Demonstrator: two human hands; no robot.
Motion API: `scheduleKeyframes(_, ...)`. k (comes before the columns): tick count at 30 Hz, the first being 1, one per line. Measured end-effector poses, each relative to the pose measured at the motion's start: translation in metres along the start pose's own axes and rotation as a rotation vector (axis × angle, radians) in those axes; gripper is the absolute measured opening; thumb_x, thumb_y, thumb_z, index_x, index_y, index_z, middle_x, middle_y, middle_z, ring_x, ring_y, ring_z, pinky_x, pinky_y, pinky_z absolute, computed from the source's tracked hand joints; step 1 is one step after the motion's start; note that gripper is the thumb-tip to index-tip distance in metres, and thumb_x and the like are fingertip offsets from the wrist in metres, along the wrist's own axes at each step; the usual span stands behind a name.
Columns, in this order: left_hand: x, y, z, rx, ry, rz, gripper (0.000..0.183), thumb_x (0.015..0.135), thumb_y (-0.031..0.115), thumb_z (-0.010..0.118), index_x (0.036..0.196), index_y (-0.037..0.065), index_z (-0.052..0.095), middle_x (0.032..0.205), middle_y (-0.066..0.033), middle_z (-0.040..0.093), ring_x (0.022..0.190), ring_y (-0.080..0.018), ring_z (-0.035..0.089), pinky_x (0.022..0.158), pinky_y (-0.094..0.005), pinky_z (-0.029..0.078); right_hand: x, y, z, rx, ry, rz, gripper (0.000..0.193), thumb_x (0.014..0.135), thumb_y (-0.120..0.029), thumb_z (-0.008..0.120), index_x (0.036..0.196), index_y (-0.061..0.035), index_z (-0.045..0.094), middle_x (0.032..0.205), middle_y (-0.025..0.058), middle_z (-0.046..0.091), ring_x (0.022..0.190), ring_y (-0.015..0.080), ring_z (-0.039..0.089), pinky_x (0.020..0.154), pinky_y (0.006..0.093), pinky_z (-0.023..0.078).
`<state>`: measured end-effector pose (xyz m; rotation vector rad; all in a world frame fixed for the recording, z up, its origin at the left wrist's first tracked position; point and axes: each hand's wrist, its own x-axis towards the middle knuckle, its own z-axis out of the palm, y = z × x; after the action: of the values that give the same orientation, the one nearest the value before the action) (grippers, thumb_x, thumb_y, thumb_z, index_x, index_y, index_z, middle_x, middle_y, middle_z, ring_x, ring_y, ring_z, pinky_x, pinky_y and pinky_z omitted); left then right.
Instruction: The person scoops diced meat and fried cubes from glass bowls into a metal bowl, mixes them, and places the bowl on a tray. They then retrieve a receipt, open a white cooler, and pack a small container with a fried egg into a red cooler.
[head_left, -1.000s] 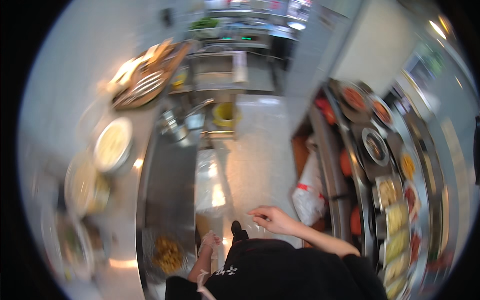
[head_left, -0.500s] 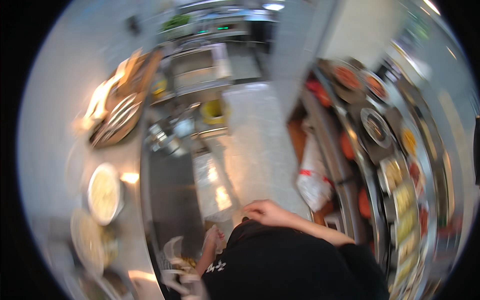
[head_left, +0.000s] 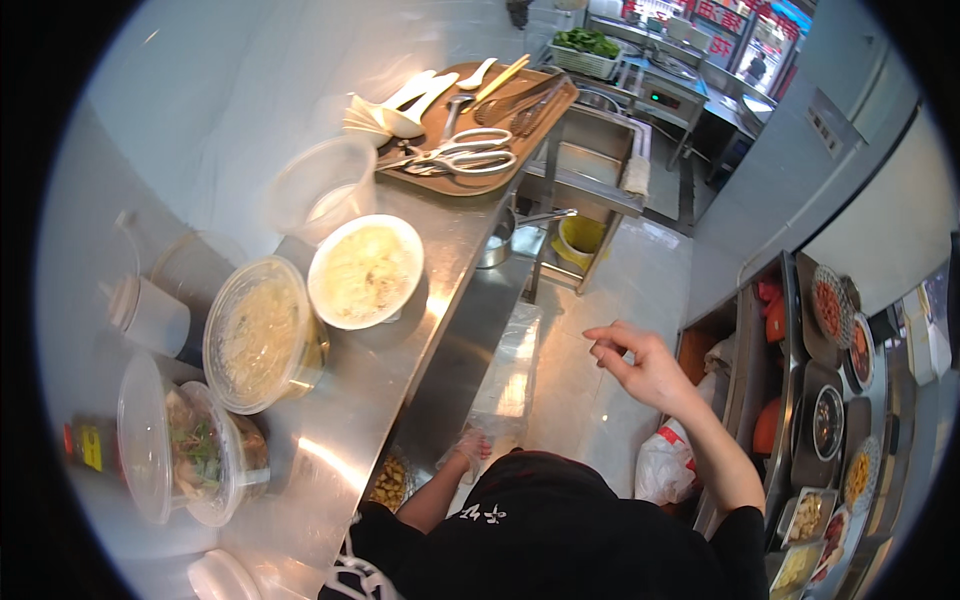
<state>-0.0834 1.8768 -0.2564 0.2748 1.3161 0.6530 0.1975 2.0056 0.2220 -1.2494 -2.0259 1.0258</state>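
Observation:
My right hand point(head_left: 640, 368) is bare and raised in front of me over the floor. Its fingers are loosely bent, the thumb stands apart from them, and nothing shows in its grasp. Low beside my body hangs my left hand point(head_left: 470, 448) in a clear plastic glove, its fingers loosely extended and holding nothing I can see. By my left forearm is a container of yellowish-brown chunks point(head_left: 390, 482), partly hidden by the counter's edge. On the steel counter point(head_left: 385, 395) to the left stand a white bowl of pale food point(head_left: 366, 271) and a clear tub of similar food point(head_left: 258, 335).
A brown tray point(head_left: 468, 180) of scissors, ladles and tongs lies at the counter's far end. Lidded takeaway bowls point(head_left: 200, 450) stand nearer. Ahead are a steel sink point(head_left: 590, 165) and a yellow-lined bin point(head_left: 580, 238). Ingredient dishes point(head_left: 828, 420) fill the right-hand shelf.
My view has turned left, bringing more of the counter into sight. My right hand has moved up and away from my body. My left hand stays low at my side.

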Motion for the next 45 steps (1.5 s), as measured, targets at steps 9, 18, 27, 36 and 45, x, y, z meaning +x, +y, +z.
scheduleKeyframes(9, 0.004, 0.027, -0.007, -0.062, 0.008, 0.021, 0.032, 0.092, 0.037, 0.048, 0.092, 0.006, 0.054, 0.071, -0.0102, 0.058, 0.053, -0.0199, 0.054, 0.050, -0.0338, 0.047, 0.157, -0.076, -0.027, -0.265, 0.093, -0.398, 0.019, 0.084, -0.010, 0.054, 0.097, -0.0005, 0.064, 0.087, 0.0153, 0.062, 0.078, 0.0278, 0.061, 0.070, 0.0358, 0.048)
scheduleKeyframes(18, -0.047, 0.035, -0.033, -0.191, 0.158, 0.242, 0.039, 0.094, 0.041, 0.046, 0.092, 0.004, 0.058, 0.072, -0.0083, 0.061, 0.060, -0.0181, 0.059, 0.058, -0.0321, 0.051, 0.390, -0.089, 0.031, -0.287, 0.099, -0.114, 0.025, 0.074, -0.015, 0.052, 0.088, -0.0003, 0.067, 0.075, 0.0162, 0.066, 0.071, 0.0273, 0.066, 0.066, 0.0387, 0.051)
scheduleKeyframes(27, -0.036, -0.023, -0.082, -0.580, -0.094, 0.054, 0.039, 0.093, 0.044, 0.047, 0.087, 0.006, 0.057, 0.068, -0.0086, 0.059, 0.055, -0.0204, 0.056, 0.052, -0.0336, 0.048, 0.463, -0.084, 0.077, -0.319, 0.221, 0.192, 0.037, 0.072, -0.026, 0.066, 0.097, 0.0017, 0.064, 0.081, 0.0147, 0.067, 0.071, 0.0233, 0.067, 0.064, 0.0326, 0.053)
scheduleKeyframes(36, -0.065, 0.007, -0.033, -0.515, -0.027, 0.030, 0.038, 0.094, 0.042, 0.047, 0.085, 0.007, 0.057, 0.066, -0.0069, 0.057, 0.056, -0.0197, 0.055, 0.055, -0.0338, 0.046, 0.465, -0.091, 0.075, 0.152, 0.622, 0.340, 0.044, 0.066, -0.017, 0.070, 0.102, 0.0076, 0.062, 0.107, 0.0252, 0.062, 0.105, 0.0321, 0.060, 0.088, 0.0358, 0.048)
scheduleKeyframes(45, -0.088, 0.054, -0.016, -0.349, 0.159, 0.106, 0.041, 0.095, 0.042, 0.044, 0.087, 0.004, 0.056, 0.068, -0.0092, 0.058, 0.056, -0.0205, 0.055, 0.051, -0.0311, 0.045, 0.397, -0.127, 0.018, 0.757, 0.564, -0.308, 0.013, 0.077, -0.010, 0.059, 0.070, 0.0013, 0.059, 0.060, 0.0057, 0.057, 0.051, 0.0115, 0.054, 0.044, 0.0281, 0.042)
